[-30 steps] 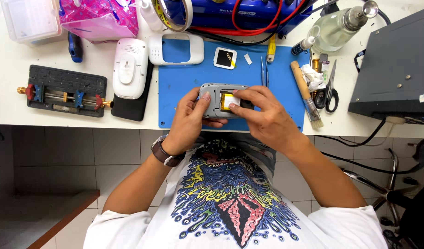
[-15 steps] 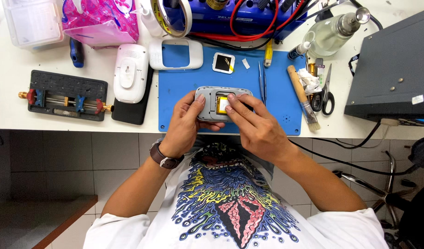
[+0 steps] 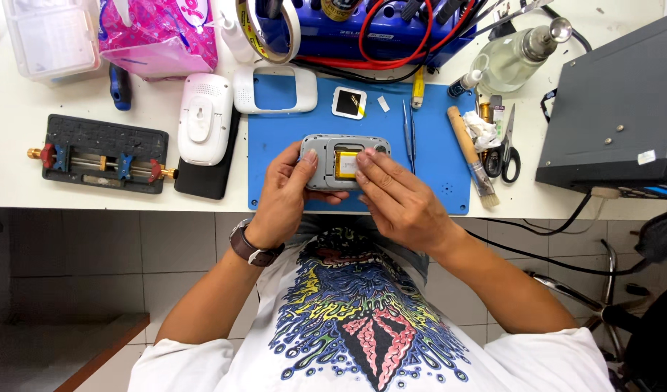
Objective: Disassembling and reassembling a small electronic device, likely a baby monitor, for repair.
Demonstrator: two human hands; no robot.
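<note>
both hands, left and right, closed around a grey device over the blue mat.

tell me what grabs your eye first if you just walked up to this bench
First the two hands, left hand and right hand, meeting on an opened grey device with a yellow part showing inside, on a blue mat at the bench edge. Next, the white casing left of the mat, and the red cables looping over blue equipment at the back.
</note>
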